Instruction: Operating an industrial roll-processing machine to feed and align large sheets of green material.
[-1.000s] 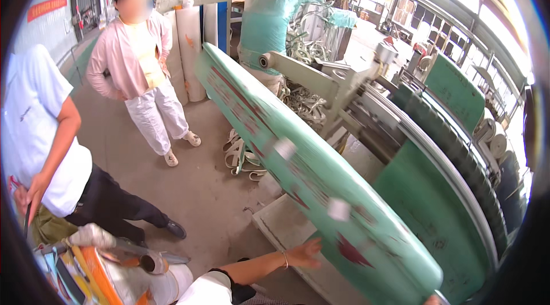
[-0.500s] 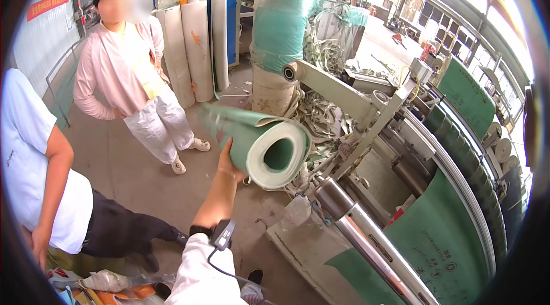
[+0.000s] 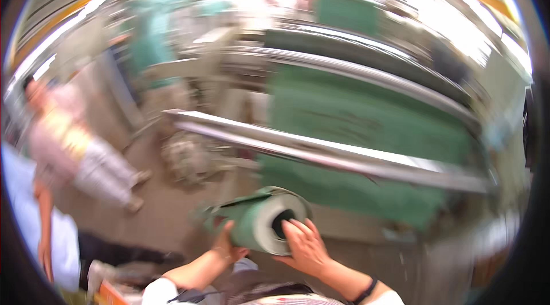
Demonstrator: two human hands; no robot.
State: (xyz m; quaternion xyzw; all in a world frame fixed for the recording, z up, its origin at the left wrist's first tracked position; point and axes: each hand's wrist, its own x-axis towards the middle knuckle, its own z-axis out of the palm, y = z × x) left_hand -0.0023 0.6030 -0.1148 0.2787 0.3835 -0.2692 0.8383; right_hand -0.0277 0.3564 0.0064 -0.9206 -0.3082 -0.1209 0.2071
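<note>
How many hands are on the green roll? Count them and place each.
2. The left hand grips the green roll from its left side; the right hand presses on its open end.

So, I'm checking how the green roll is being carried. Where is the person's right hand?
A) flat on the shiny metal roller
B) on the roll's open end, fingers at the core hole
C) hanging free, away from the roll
B: the right hand lies on the pale end of the green roll, fingers at the dark core hole, while the left hand supports the roll's side.
</note>
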